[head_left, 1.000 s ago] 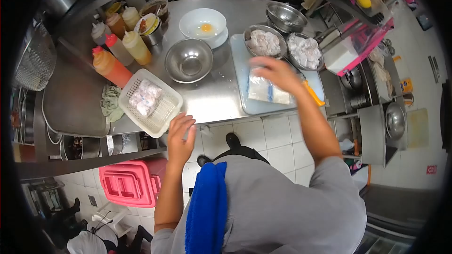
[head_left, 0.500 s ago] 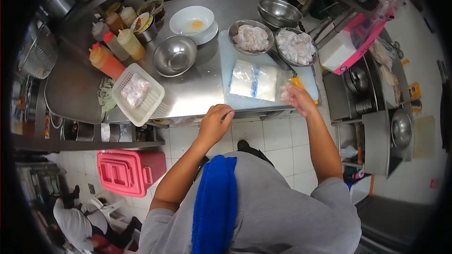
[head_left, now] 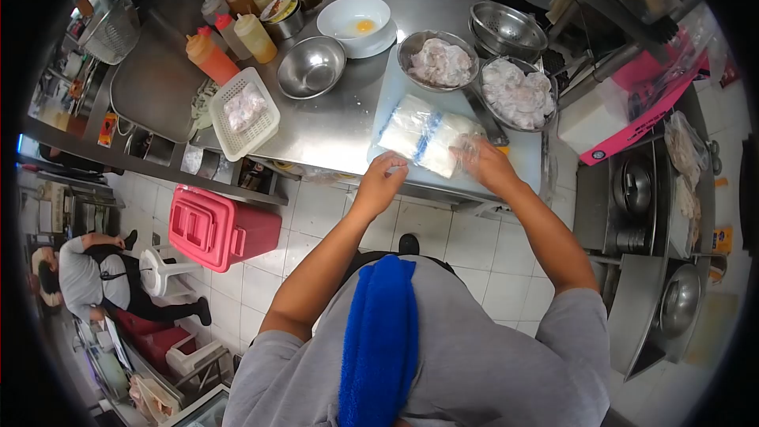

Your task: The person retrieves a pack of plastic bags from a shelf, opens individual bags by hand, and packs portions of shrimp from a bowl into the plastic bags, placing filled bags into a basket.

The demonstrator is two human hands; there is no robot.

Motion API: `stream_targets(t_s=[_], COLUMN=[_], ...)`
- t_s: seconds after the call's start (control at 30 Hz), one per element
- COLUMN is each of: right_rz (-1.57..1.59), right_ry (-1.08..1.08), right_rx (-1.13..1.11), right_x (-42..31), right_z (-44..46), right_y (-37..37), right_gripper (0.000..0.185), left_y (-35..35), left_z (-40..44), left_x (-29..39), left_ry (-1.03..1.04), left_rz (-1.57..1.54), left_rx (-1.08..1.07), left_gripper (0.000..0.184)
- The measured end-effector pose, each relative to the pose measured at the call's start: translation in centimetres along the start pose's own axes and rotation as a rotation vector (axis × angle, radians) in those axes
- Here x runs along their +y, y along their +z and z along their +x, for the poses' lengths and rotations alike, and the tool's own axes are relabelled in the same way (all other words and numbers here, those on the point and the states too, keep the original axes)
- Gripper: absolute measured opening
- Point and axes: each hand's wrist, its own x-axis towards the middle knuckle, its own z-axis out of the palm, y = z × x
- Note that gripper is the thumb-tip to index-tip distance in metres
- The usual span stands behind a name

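A clear plastic bag of white contents with blue print (head_left: 423,133) lies on the pale blue cutting board (head_left: 387,88). My right hand (head_left: 482,164) is closed on the bag's right end. Beside its lower left edge is my left hand (head_left: 384,180), thumb and fingers pinched together; what they hold, if anything, is too small to make out. Behind the bag stand two metal bowls of pale, floured-looking pieces, one on the left (head_left: 440,62) and one on the right (head_left: 518,95). A knife lies partly hidden right of the bag.
An empty metal bowl (head_left: 311,68), a white bowl with egg yolk (head_left: 353,19), a white basket (head_left: 257,128) and squeeze bottles (head_left: 211,58) stand to the left. A pink bin (head_left: 221,225) is on the floor. Another person (head_left: 99,273) sits at lower left.
My right hand has moved left onto the bag. My left hand has come beside the bag's lower left edge. The view has shifted, showing more of the seated person.
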Motion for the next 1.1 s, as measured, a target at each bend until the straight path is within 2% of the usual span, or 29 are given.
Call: stream_targets(t_s=[0.03,0.07,0.13,0.17,0.47,0.53,0.63,0.73,0.87,0.97,1.03,1.07,1.1], right_rz=[-0.344,-0.343,-0.262,-0.262,-0.502,-0.254,-0.243,-0.409,-0.463,-0.281,-0.12,-0.029,-0.026], right_ry=[-0.31,-0.317,-0.134,-0.14,-0.278,-0.295,-0.212,-0.285,-0.232,-0.425,-0.33,-0.235,-0.244], right_rx=[0.068,0.071,0.052,0.05,-0.009,0.095,0.169,0.163,0.086,0.173,0.212,0.185,0.179], right_x=[0.5,0.9,1.7,2.2,3.4,3.2,2.2,2.0,1.2,1.1,0.1,-0.3,-0.2], right_z=[0.3,0.7,1.4,1.5,1.9,2.4,2.6,2.5,2.5,2.3,2.2,1.9,2.0], right_y=[0.2,0.5,1.1,1.3,1.0,1.1,1.5,1.6,1.4,1.1,0.4,0.1,0.1], right_gripper=[0.041,0.041,0.033,0.033,0.035,0.03,0.02,0.014,0.014,0.012,0.011,0.012,0.012], left_y=[-0.1,-0.1,0.1,0.2,0.6,0.5,0.5,0.6,1.2,1.1,1.1,1.3,1.5], left_z=[0.1,0.3,1.0,1.2,1.2,1.1,0.7,0.2,0.3,0.7,1.3,1.6,1.8], left_x=[1.2,2.0,2.2,2.2,2.3,2.5,2.5,2.4,2.1,2.1,1.1,0.5,0.4], left_ry=[-0.149,-0.297,-0.34,-0.385,-0.393,-0.386,-0.389,-0.39,-0.364,-0.32,-0.317,-0.267,-0.218], left_rz=[-0.189,-0.38,-0.412,-0.448,-0.551,-0.544,-0.539,-0.537,-0.533,-0.48,-0.494,-0.421,-0.349], left_rx=[-0.052,-0.102,-0.085,-0.076,-0.045,-0.049,-0.049,-0.025,-0.008,-0.039,-0.034,-0.022,-0.016], left_gripper=[0.027,0.029,0.029,0.03,0.03,0.03,0.029,0.028,0.026,0.025,0.025,0.026,0.028])
